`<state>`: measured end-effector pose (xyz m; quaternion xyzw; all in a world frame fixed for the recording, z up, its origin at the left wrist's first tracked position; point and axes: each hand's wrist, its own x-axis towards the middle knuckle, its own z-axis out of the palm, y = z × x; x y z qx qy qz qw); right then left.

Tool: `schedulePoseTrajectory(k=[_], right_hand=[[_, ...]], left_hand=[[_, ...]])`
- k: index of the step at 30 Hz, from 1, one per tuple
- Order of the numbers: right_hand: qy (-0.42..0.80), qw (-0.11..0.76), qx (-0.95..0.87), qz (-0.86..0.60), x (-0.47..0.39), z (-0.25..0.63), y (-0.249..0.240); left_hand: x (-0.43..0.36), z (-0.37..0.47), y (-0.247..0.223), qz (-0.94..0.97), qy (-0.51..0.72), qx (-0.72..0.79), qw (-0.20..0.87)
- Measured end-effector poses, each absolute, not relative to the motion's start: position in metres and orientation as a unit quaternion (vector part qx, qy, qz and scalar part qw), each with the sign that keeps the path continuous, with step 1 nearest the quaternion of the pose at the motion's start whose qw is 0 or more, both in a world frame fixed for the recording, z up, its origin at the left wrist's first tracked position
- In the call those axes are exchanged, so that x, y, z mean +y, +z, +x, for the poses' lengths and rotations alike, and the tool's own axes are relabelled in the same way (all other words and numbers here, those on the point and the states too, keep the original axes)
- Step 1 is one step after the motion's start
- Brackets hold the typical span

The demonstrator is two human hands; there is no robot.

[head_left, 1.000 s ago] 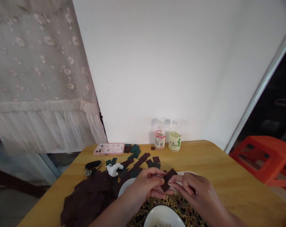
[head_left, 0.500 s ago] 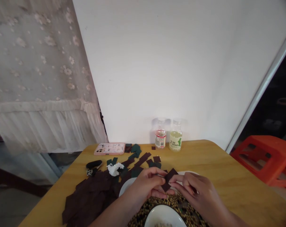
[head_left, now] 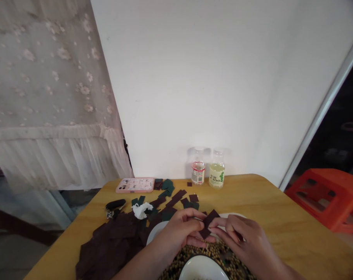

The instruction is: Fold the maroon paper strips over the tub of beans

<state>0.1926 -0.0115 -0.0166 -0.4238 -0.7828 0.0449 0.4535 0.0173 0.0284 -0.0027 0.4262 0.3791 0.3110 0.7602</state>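
Observation:
A dark brown rectangular piece is pinched between both hands near the table's front middle. My left hand holds its left edge with thumb and fingers. My right hand has its fingertips closed at the piece's right side. Below the hands lie many small yellowish-brown beads. A white bowl stands among them, cut off by the bottom edge. Pale plate rims show behind the hands. To the left is a large pile of dark brown pieces.
Green pieces and brown scraps lie behind the pile, with crumpled white tissue, black keys and a pink phone. Two bottles stand by the wall. An orange stool is at the right.
Both hands keep nearly the same hold on the brown piece. The whole view has shifted slightly, with objects a little lower in the picture.

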Motion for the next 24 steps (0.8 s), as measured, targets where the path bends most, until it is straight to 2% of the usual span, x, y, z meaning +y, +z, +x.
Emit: schedulePoseTrajectory(k=[15,24], right_hand=[[0.054,0.447,-0.782,-0.431,-0.011,0.193,-0.016],[0.028,0.486,-0.755,-0.438,-0.012,0.194,-0.008]], left_hand=[[0.029,0.016,-0.002,0.435,0.302,0.387,0.755],[0.029,0.017,-0.001,0.431,0.301,0.382,0.76]])
